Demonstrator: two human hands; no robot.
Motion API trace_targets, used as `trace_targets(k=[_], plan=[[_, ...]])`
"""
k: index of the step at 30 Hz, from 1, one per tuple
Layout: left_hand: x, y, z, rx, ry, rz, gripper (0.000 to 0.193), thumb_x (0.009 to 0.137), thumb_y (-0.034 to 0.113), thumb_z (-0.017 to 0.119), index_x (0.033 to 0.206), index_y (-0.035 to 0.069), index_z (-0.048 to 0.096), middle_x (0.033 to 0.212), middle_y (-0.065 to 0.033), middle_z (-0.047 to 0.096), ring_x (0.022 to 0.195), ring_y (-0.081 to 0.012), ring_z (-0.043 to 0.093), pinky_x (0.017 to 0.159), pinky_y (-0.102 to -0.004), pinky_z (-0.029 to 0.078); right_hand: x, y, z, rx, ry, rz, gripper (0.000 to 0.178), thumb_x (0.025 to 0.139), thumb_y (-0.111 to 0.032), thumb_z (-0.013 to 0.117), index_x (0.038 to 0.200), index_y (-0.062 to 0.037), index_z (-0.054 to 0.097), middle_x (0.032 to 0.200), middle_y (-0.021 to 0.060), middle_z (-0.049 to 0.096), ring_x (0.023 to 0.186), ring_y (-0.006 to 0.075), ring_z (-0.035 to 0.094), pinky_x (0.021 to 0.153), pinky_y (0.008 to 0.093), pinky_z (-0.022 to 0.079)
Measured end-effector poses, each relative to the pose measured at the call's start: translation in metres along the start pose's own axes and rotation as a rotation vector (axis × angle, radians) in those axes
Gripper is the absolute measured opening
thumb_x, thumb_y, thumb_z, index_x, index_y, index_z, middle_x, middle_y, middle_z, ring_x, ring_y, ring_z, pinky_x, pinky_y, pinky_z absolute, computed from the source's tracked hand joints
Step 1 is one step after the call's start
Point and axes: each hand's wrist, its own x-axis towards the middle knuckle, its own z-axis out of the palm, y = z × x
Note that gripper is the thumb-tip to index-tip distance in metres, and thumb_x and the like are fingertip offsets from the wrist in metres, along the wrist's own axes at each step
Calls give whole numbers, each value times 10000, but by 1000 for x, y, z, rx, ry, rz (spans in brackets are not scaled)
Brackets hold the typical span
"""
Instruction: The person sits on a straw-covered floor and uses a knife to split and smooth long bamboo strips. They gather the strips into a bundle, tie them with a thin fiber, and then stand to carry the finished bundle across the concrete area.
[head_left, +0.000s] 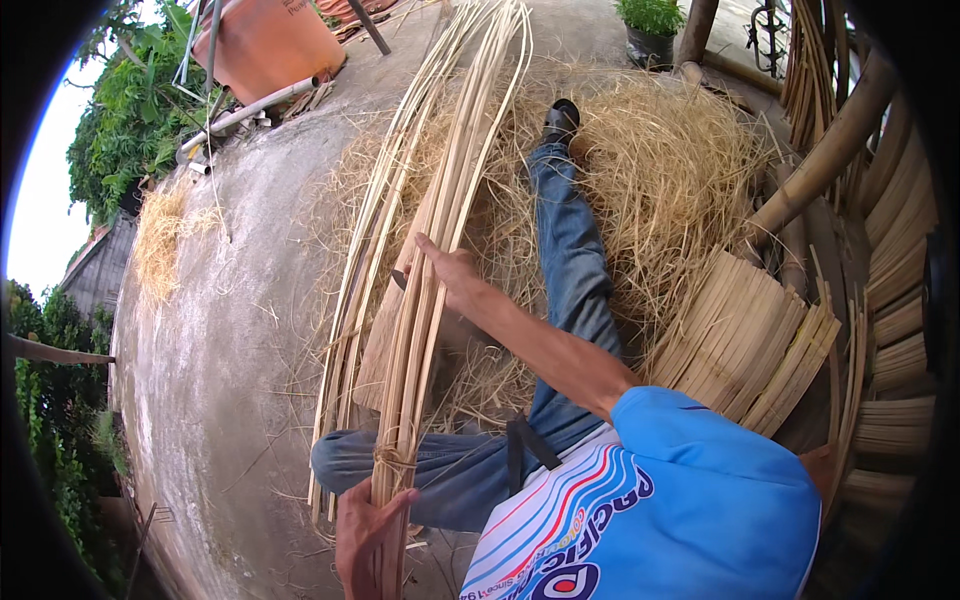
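A long bundle of thin, pale bamboo strips runs from my lap away to the far end, where the strips fan out. Below a fibre tie, my left hand is closed round its near end. Farther along, my right hand is closed on the strips, one digit laid along them and the other fingers mostly hidden. A small dark tip, like a blade, pokes out beside the strips; its other end is hidden. Under the bundle lies a broad wooden board. More loose strips lie to the left.
My legs in jeans frame the work, the left bent, the right stretched out. Curly shavings heap up beyond the right leg. A stack of flat strips lies right, near bamboo poles. An orange tub stands far left on concrete.
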Motion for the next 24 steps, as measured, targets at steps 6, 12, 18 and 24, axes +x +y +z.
trace_targets(k=[6, 12, 18, 24], plan=[[-52, -42, -43, 427, 547, 314, 585, 864, 454, 759, 1235, 10, 667, 1150, -163, 723, 1079, -312, 694, 936, -411, 531, 8, 45, 16, 113, -59, -26, 374, 987, -280, 671, 1086, 73, 601, 865, 148, 692, 701, 242, 720, 615, 385, 645], [-106, -47, -21, 171, 938, 442, 558, 864, 337, 787, 1322, 61, 631, 1255, -192, 681, 1143, -286, 668, 961, -473, 523, 29, 76, 37, 32, 33, -36, 466, 995, -303, 656, 1209, 70, 477, 911, 170, 682, 715, 257, 719, 628, 419, 642], [-79, -20, 27, -210, 1102, 635, 359, 1012, 316, 599, 1145, -3, 698, 1111, -157, 740, 1082, -336, 704, 944, -436, 545, -34, 98, 86, 50, -142, 66, 555, 1014, -328, 621, 1335, 74, 412, 1237, 214, 611, 1010, 300, 689, 856, 480, 622], [-56, 8, 15, -287, 998, 654, 255, 1013, 197, 602, 1163, 22, 710, 1112, -134, 745, 1089, -262, 700, 947, -381, 543, -50, 135, 109, 54, -285, 90, 493, 1026, -323, 599, 1308, 24, 389, 1142, 161, 619, 948, 308, 693, 756, 503, 625]])
